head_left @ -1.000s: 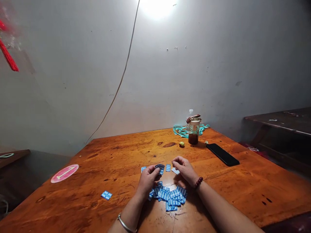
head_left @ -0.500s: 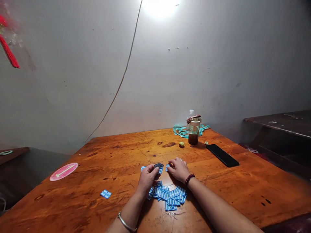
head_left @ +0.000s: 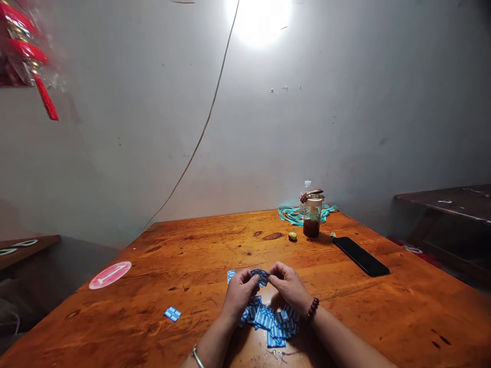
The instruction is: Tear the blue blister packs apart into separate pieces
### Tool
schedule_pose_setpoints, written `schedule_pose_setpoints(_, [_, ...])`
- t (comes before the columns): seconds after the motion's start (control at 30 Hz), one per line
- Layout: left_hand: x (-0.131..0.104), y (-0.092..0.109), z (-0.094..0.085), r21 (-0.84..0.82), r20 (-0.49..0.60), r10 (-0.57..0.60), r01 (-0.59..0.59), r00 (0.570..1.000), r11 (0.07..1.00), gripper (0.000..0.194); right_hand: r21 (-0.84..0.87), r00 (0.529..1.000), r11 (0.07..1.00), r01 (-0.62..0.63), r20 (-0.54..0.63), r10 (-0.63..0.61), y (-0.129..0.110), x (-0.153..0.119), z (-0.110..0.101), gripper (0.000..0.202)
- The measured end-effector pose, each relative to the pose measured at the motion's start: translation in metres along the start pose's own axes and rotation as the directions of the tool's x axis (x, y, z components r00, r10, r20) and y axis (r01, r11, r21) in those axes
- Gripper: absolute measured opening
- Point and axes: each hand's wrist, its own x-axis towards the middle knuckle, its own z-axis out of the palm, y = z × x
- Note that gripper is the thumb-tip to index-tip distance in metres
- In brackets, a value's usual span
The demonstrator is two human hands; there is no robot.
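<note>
My left hand (head_left: 242, 290) is closed on a small fan of blue-and-white cards (head_left: 260, 276), thumb on top. At the right end of that fan, my right hand (head_left: 288, 287) pinches the edge of a card. A loose pile of similar cards (head_left: 268, 319) lies on the wooden table (head_left: 192, 266) below and between both hands. Part of another card (head_left: 230, 275) shows just behind my left hand. Farther left, a separate blue card piece (head_left: 172, 314) lies flat.
A round pink sign (head_left: 110, 275) lies at the left. Toward the back right are a bottle with dark liquid (head_left: 311, 220), teal ribbon (head_left: 289, 214), a small yellowish object (head_left: 292, 236) and a black phone (head_left: 360, 256). Another dark table (head_left: 452, 202) stands at the right.
My right hand has come off the card on the table and closed at the fan in my left hand; that card no longer shows on the table. The view has shifted slightly.
</note>
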Motion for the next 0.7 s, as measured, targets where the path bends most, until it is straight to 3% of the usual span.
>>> schedule_pose_setpoints(0.27, [-0.003,-0.0003,0.0034,-0.039,0.088,0.009,-0.006,0.996,0.999,0.024,0.101,0.997,0.992,-0.07,-0.016,0.072,0.0072,0.0006,0.002,0.008])
schedule_pose_setpoints(0.43, [-0.0046,0.0007,0.0038,-0.087,0.124,-0.014,0.025,0.992,0.996,0.027,0.215,0.973,0.949,-0.229,0.091,0.214,0.0072,0.0001,0.0021,0.013])
schedule_pose_setpoints(0.7, [-0.0019,-0.0037,0.0021,-0.131,0.132,-0.076,0.093,0.988,0.987,0.031,0.254,0.97,0.936,-0.243,0.082,0.23,0.0075,0.0001,0.0006,0.012])
